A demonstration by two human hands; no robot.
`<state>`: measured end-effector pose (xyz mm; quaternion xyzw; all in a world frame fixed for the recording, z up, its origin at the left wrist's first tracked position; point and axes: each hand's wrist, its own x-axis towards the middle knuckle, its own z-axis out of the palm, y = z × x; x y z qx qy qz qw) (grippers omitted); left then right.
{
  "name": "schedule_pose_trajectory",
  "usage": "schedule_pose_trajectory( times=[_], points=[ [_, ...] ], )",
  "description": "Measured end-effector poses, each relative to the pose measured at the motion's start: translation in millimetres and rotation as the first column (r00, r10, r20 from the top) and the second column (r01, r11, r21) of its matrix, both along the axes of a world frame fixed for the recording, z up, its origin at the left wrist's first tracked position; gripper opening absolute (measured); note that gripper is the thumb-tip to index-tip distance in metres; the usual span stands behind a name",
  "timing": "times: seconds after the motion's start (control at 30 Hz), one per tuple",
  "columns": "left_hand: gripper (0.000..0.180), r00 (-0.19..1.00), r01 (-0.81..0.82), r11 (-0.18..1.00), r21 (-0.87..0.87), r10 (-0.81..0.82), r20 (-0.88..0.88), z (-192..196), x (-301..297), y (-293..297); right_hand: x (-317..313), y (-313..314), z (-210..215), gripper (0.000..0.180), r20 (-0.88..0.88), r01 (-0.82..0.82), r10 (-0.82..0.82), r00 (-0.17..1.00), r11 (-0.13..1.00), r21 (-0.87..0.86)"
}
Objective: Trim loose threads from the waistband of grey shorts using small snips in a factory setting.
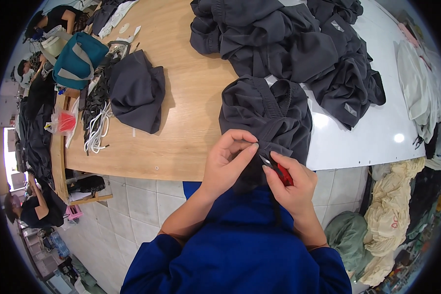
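Observation:
A dark grey garment (240, 105) with a gathered elastic waistband (273, 100) lies bunched at the table's near edge, part of it hanging toward me. My left hand (226, 160) pinches an edge of this cloth between thumb and forefinger. Held in my right hand (296, 185) is a pair of thread snips (285, 175) with a red handle. Their pointed metal blades aim at the cloth, close to my left fingertips. Whether the blades touch a thread is too small to tell. My right fingertips also rest by the fabric's edge.
More dark grey garments (279, 41) are heaped beyond, across the wooden table (191, 98) and a white surface (377, 142). To the left lie another dark bundle (137, 90), white cords (99, 130) and a teal bag (78, 61). Cream cloth (394, 206) hangs at right. People sit far left.

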<state>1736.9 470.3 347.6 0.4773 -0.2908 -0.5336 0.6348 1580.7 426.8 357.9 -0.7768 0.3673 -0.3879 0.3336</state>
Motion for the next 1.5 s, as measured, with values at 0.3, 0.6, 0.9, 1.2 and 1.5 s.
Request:
schedule_pose_trajectory(
  times=[0.3,0.6,0.9,1.2,1.5],
  points=[
    [0.016,0.998,0.009,1.0,-0.007,-0.009,0.056,0,1,0,2,1,-1,0.023,0.013,0.001,-0.001,1.0,1.0,-0.008],
    [0.019,1.0,0.014,1.0,0.006,-0.014,0.016,1,0,1,5,-2,-3,0.024,0.026,0.013,-0.011,1.0,0.997,-0.077],
    [0.02,1.0,0.007,1.0,0.019,-0.007,-0.013,1,0,1,0,0,-3,0.023,0.071,0.032,-0.032,0.997,0.999,0.004],
    [0.021,0.995,-0.033,0.999,0.0,0.033,0.095,4,-5,2,-1,2,1,0.025,-0.005,-0.003,0.003,1.0,0.998,-0.069],
    [0.023,0.993,-0.015,1.0,-0.005,0.015,0.117,5,-3,4,-2,2,-1,0.025,0.034,-0.09,0.092,0.995,0.994,-0.066]
  ],
)
